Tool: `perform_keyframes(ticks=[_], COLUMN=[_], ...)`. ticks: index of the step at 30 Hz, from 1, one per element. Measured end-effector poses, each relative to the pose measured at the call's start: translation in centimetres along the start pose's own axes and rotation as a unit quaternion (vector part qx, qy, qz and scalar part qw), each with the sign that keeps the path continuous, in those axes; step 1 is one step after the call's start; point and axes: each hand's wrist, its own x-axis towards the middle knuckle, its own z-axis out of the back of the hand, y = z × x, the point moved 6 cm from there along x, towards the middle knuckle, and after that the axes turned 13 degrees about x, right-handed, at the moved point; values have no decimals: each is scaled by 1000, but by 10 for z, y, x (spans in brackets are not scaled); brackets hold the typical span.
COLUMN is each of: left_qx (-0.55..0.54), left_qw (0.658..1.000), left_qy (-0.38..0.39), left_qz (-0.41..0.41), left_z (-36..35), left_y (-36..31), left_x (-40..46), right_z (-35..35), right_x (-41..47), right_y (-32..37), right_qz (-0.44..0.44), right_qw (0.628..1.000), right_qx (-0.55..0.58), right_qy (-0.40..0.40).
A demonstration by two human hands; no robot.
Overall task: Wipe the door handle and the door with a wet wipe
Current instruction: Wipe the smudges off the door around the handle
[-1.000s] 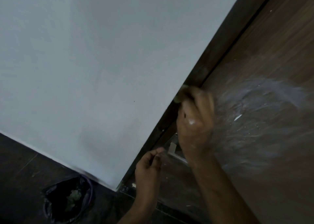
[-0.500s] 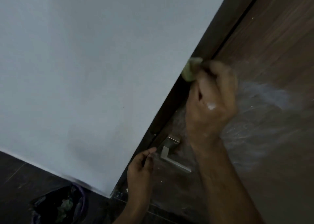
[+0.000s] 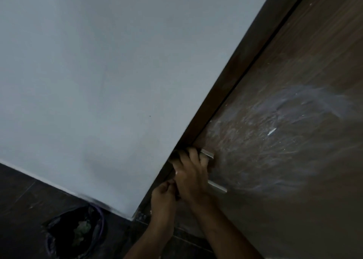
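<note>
The right hand (image 3: 191, 177) lies over the door handle (image 3: 217, 186) at the left edge of the brown door (image 3: 294, 81), its fingers curled down around the upper part of the metal lever, so that only the square end near the fingertips and the far end of the bar show on either side of the hand. Whether a wet wipe is pressed under that hand cannot be told, since the palm and fingers hide whatever lies between them and the metal. The left hand (image 3: 164, 196) is just below and beside it, touching the right hand's lower edge, with its fingers bent loosely inward near the dark door frame (image 3: 235, 81); whether it pinches anything is not clear. The door's surface to the right of the handle carries pale, whitish smears and small white flecks spread in a wide patch. Left of the frame runs a plain pale wall (image 3: 98, 81), which meets a dark floor (image 3: 19, 209) along a white strip. On the floor near the wall's corner sits an open dark bag (image 3: 57, 237) with a purple rim, holding crumpled greenish scraps.
</note>
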Motion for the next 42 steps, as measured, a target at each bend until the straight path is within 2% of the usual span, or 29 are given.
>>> perform_keyframes(ticks=[3, 5, 6, 9, 11, 14, 18, 19, 21, 23, 25, 26, 29, 36, 39, 42], left_qx=[-4, -11, -16, -18, -19, -38, -62, -59, -43, -16, 47, 83, 151, 228, 221, 196], left_qw=[1000, 1000, 1000, 999, 999, 997, 992, 990, 985, 978, 965, 956, 931, 903, 896, 889], left_qy=[-3, -7, -6, -25, -43, -50, -38, -34, -24, -23, -38, -49, -59, -68, -87, -96], left_qz=[3, -1, -4, -10, -19, -41, -103, -124, -164, -207, -256, -277, -327, -357, -376, -403], left_z=[0, 1, 1, 4, 7, 7, 0, -1, -4, -6, -6, -5, -8, -14, -12, -12], left_y=[-3, -6, -8, -9, -11, -18, -33, -38, -49, -59, -69, -73, -80, -84, -89, -97], left_x=[3, 3, 3, 5, 5, 2, -13, -17, -25, -32, -38, -40, -43, -41, -44, -53], right_z=[24, 27, 22, -2, -5, 21, 85, 95, 97, 79, 60, 53, 53, 62, 82, 108], right_x=[13, 17, 16, 6, 4, 12, 16, 16, 13, 3, -13, -19, -21, -16, -5, 16], right_y=[-10, -10, -6, 5, 6, 2, -33, -43, -54, -53, -45, -46, -48, -45, -54, -60], right_qz=[-45, -47, -36, -10, -20, -52, -73, -69, -72, -79, -37, -34, -99, -68, -46, -22], right_qw=[992, 989, 993, 999, 996, 999, 975, 967, 963, 973, 990, 991, 983, 982, 970, 958], right_qx=[6, 10, 10, -23, -27, 6, 58, 73, 115, 151, 113, 114, 128, 156, 173, 139], right_qy=[-122, -136, -108, 43, 84, 12, -200, -232, -232, -157, -76, -62, -81, -86, -165, -251])
